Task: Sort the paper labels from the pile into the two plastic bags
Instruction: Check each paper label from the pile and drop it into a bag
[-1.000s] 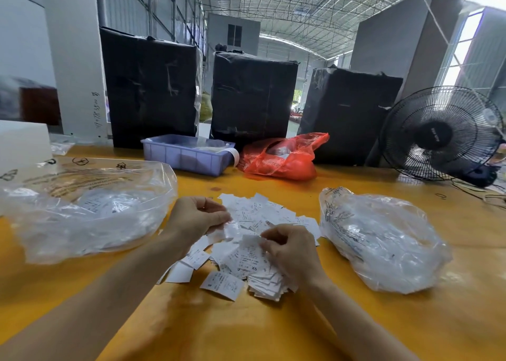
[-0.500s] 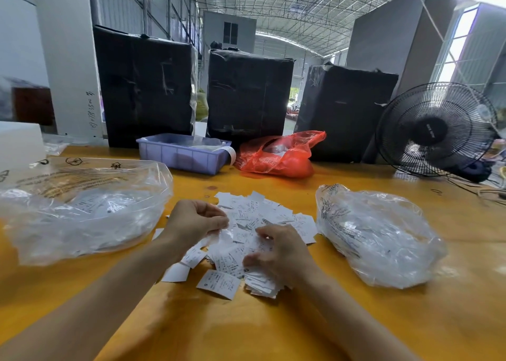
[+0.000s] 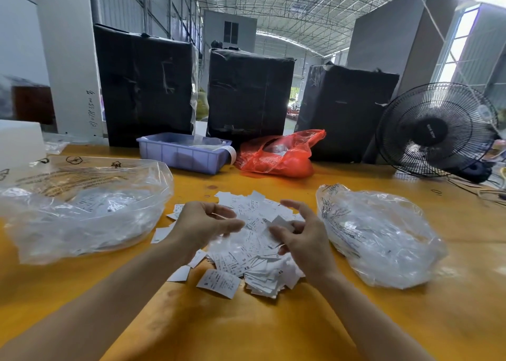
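A pile of white paper labels [image 3: 247, 265] with size marks lies in the middle of the yellow table [image 3: 246, 330]. A clear plastic bag [image 3: 82, 210] with labels inside sits to its left, and a second clear bag [image 3: 383, 237] sits to its right. My left hand [image 3: 201, 225] hovers over the pile's left part with fingers loosely curled and nothing visibly in it. Over the pile's right part, my right hand [image 3: 304, 237] pinches one label [image 3: 282, 221] in its fingertips.
Behind the pile stand a blue plastic tray [image 3: 180, 154] and a red plastic bag [image 3: 276, 159]. Three black wrapped bundles [image 3: 246, 95] line the far edge. A black fan [image 3: 435, 130] with cables stands at the back right.
Both hands have lifted off the pile and spread apart. My left hand's fingers have loosened, and my right hand has come up with a label.
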A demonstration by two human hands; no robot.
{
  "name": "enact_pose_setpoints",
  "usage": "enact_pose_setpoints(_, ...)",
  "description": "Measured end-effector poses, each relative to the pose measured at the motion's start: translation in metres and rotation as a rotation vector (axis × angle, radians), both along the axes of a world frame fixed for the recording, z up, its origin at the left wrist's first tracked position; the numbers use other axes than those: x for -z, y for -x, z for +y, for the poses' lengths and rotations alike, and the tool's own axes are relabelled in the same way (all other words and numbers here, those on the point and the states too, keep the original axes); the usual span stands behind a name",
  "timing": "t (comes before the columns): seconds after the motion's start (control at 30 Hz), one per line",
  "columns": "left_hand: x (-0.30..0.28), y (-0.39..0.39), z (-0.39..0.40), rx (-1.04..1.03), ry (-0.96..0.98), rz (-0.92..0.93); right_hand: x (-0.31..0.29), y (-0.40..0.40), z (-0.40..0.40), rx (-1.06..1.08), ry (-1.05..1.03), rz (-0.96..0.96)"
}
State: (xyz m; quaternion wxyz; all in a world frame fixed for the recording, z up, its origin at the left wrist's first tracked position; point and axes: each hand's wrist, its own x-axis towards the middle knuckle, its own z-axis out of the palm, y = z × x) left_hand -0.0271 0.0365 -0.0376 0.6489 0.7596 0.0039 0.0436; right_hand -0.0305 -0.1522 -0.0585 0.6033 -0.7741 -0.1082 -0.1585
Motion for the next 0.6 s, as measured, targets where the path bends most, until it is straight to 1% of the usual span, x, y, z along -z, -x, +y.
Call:
enact_pose_setpoints(0.03,-0.001,0.001,-0.001,0.014,0.016,-0.006,-0.004,0.001,-0.002,-0.008,-0.058,-0.012)
enact_pose_setpoints(0.1,-0.003,0.002,-0.004,0.036,0.028,-0.029,-0.010,0.003,-0.005,-0.014,-0.074,-0.030)
enact_pose_setpoints(0.17,-0.004,0.003,-0.008,0.055,-0.002,-0.066,-0.015,0.006,-0.004,-0.035,-0.039,-0.009)
enact_pose_setpoints(0.3,-0.004,0.007,-0.012,0.107,-0.114,-0.135,-0.018,0.010,0.000,-0.220,0.064,0.091)
enact_pose_setpoints(0.4,-0.003,0.009,-0.016,0.173,-0.169,-0.165,-0.018,0.014,0.005,-0.267,0.130,0.068)
enact_pose_setpoints(0.5,-0.001,0.009,-0.017,0.196,-0.147,-0.142,-0.018,0.013,0.005,-0.235,0.090,0.065)
enact_pose_setpoints(0.6,-0.002,0.009,-0.015,0.221,-0.098,-0.047,-0.017,0.012,0.004,-0.183,-0.002,0.100)
